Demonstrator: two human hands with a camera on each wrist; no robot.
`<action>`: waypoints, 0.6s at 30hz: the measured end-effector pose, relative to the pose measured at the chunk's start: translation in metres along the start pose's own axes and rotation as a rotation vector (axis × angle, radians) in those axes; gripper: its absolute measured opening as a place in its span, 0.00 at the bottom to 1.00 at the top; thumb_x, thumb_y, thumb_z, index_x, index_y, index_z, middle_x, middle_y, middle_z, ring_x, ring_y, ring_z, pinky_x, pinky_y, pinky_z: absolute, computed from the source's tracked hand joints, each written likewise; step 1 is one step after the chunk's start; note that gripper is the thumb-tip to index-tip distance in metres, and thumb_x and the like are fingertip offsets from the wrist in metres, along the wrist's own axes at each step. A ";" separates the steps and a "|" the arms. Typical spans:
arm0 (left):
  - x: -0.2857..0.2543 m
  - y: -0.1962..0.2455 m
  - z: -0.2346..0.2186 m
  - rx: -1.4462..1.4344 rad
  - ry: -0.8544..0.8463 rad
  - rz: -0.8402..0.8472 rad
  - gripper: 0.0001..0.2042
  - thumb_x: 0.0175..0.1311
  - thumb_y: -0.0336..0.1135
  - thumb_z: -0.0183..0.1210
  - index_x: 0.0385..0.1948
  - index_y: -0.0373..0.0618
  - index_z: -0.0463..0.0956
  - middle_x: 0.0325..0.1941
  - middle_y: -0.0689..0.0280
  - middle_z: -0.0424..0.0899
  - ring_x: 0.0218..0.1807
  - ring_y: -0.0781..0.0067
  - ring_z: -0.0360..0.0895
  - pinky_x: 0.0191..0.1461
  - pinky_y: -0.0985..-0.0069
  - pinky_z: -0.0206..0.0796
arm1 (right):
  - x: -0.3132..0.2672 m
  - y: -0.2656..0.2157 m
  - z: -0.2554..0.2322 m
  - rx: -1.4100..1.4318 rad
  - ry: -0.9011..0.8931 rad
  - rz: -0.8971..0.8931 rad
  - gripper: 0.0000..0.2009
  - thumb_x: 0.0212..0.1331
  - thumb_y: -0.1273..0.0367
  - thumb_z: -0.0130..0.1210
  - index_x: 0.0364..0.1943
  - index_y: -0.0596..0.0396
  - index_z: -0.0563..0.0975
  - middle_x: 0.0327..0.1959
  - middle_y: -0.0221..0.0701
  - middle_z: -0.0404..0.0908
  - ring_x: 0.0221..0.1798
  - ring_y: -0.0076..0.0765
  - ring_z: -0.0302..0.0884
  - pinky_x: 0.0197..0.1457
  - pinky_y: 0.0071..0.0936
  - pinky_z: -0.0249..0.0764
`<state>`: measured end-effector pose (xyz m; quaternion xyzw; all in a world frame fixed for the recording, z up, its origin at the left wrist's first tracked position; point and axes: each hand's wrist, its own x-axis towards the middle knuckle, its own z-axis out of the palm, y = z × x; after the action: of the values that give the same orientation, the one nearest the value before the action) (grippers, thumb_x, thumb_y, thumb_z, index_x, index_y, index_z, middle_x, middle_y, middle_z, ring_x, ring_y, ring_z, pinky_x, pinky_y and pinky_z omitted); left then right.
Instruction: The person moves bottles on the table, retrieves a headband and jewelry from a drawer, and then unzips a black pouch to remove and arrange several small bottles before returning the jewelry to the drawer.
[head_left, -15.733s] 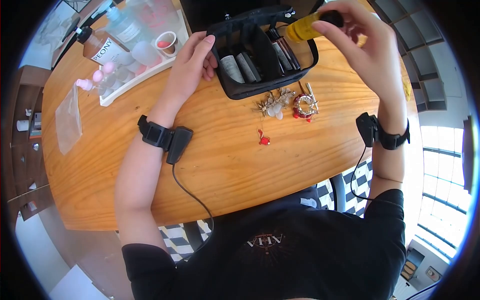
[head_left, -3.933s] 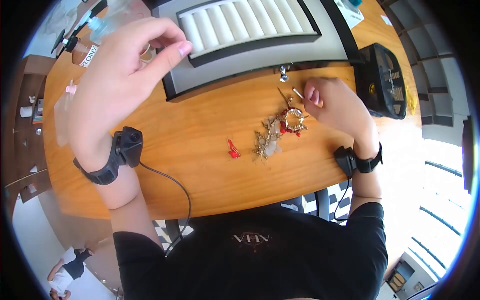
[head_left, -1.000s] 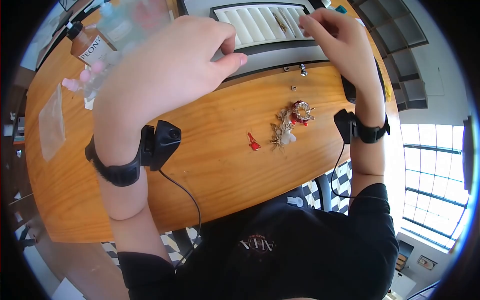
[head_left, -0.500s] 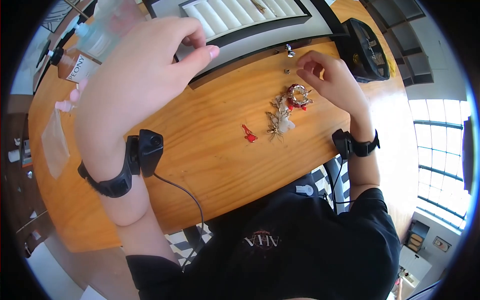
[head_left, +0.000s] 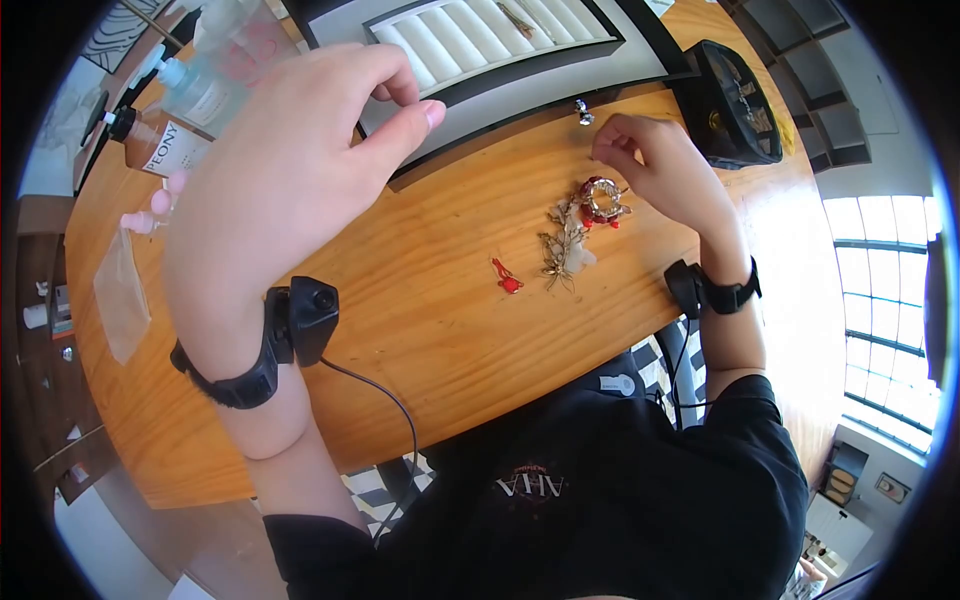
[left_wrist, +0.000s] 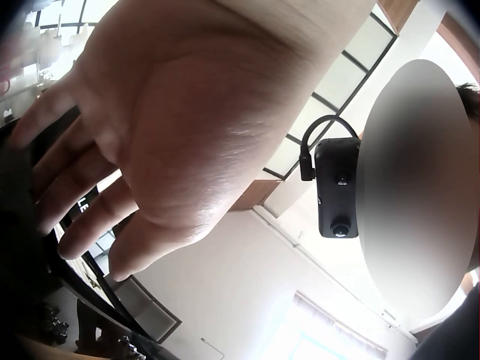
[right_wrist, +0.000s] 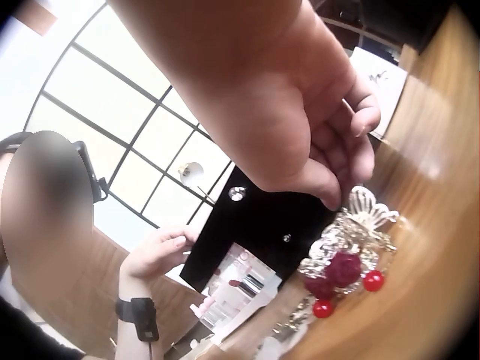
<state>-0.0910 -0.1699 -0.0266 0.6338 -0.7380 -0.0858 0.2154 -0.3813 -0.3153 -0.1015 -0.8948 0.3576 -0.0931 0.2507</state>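
Note:
My left hand hovers over the left side of a black box with a tray of white padded rolls; its fingers are loosely bent and hold nothing. My right hand is low over the wood, just right of the box's silver knob. Thumb and fingertips pinch together where a small silver ring-like piece lay, and the fingers hide that piece. Close below is a red and silver bracelet. A white-petalled hair ornament and a red pendant lie nearer me. A gold-coloured pin rests between the rolls.
A black zip case stands at the right of the box. Pump bottles, among them a brown PEONY bottle, are at the back left, near a clear plastic bag. The wooden table curves along its front edge.
The zip case has gone from the middle to the right, and the box stands in its place. My right hand has come down from the padded tray; the small silver piece is out of sight.

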 end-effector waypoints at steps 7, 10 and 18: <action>-0.002 0.035 0.008 -0.069 0.097 0.194 0.09 0.63 0.30 0.67 0.39 0.38 0.78 0.35 0.58 0.83 0.38 0.62 0.82 0.44 0.70 0.72 | -0.027 -0.032 -0.025 0.682 -0.271 -0.169 0.06 0.70 0.70 0.59 0.40 0.59 0.81 0.33 0.24 0.83 0.31 0.19 0.76 0.33 0.20 0.69; 0.001 0.053 0.020 -0.245 0.142 0.309 0.10 0.60 0.25 0.68 0.40 0.38 0.79 0.36 0.59 0.85 0.38 0.63 0.85 0.44 0.73 0.76 | -0.019 -0.043 -0.023 0.964 -0.252 -0.140 0.08 0.72 0.67 0.58 0.42 0.59 0.80 0.32 0.22 0.80 0.30 0.16 0.74 0.32 0.17 0.66; 0.005 0.054 0.027 -0.261 0.263 0.321 0.06 0.60 0.20 0.66 0.35 0.38 0.78 0.31 0.61 0.84 0.33 0.66 0.84 0.38 0.74 0.75 | -0.004 -0.061 -0.010 1.285 -0.303 -0.098 0.12 0.74 0.62 0.57 0.42 0.59 0.79 0.31 0.25 0.80 0.28 0.13 0.73 0.28 0.13 0.64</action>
<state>-0.1513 -0.1691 -0.0278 0.4811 -0.7774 -0.0618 0.4005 -0.3514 -0.2789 -0.0616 -0.5856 0.1505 -0.1723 0.7776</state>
